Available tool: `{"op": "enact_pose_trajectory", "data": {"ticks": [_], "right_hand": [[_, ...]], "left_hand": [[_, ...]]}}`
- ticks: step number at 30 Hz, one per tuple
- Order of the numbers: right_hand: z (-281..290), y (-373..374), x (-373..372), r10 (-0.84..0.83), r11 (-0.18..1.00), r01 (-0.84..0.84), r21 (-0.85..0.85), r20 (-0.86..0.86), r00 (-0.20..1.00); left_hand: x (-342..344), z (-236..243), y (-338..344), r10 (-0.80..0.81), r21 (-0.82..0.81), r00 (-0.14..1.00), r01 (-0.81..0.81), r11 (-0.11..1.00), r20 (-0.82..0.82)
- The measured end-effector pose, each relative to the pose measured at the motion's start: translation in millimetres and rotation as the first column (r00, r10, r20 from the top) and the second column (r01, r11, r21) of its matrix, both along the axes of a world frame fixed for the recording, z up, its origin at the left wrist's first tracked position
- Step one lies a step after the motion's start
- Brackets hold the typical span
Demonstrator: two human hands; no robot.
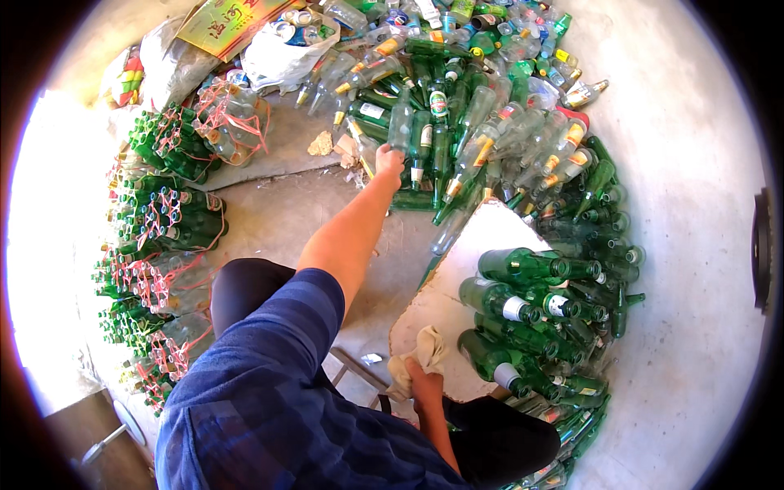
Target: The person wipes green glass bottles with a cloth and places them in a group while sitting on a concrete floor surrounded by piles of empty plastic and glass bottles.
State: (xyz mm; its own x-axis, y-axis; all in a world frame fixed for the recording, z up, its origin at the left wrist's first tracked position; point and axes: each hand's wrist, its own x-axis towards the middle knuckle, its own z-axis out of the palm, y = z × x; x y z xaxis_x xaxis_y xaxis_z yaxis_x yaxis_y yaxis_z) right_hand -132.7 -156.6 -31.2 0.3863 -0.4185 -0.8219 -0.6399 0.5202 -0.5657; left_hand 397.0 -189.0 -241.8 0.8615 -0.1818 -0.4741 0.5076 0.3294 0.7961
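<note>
Stretched far forward, my left hand (390, 162) is closed around the near end of a clear glass bottle (400, 122) at the edge of a large bottle pile. Green bottles, among them one with a white-and-red label (438, 104), lie right beside it. Close to my body, my right hand (425, 384) grips a crumpled beige cloth (415, 363) by the near edge of a white board (445, 298). Several green bottles (514, 265) lie stacked on the board's right part, their necks pointing right.
Bundles of green bottles (192, 219) tied with pink string stand along the left. Cans fill a white plastic bag (290, 53) near a yellow-green printed carton (229, 28) at the back. More clear bottles (563, 167) heap up against the right wall (694, 204). A metal stool frame (359, 371) shows beneath me.
</note>
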Motion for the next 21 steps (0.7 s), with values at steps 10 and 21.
{"op": "enact_pose_trajectory", "data": {"ticks": [10, 21], "right_hand": [[-8.9, 1.2, -0.5, -0.002, 0.998, 0.004, -0.066, 0.026, 1.000], [-6.6, 0.6, -4.7, -0.003, 0.998, 0.008, -0.056, 0.084, 0.996]], "left_hand": [[8.8, -31.8, -23.2, -0.434, 0.787, 0.899, 0.220, 0.576, 0.066], [-35.5, -24.7, -25.5, -0.482, 0.678, 0.861, 0.453, 0.579, -0.164]]}}
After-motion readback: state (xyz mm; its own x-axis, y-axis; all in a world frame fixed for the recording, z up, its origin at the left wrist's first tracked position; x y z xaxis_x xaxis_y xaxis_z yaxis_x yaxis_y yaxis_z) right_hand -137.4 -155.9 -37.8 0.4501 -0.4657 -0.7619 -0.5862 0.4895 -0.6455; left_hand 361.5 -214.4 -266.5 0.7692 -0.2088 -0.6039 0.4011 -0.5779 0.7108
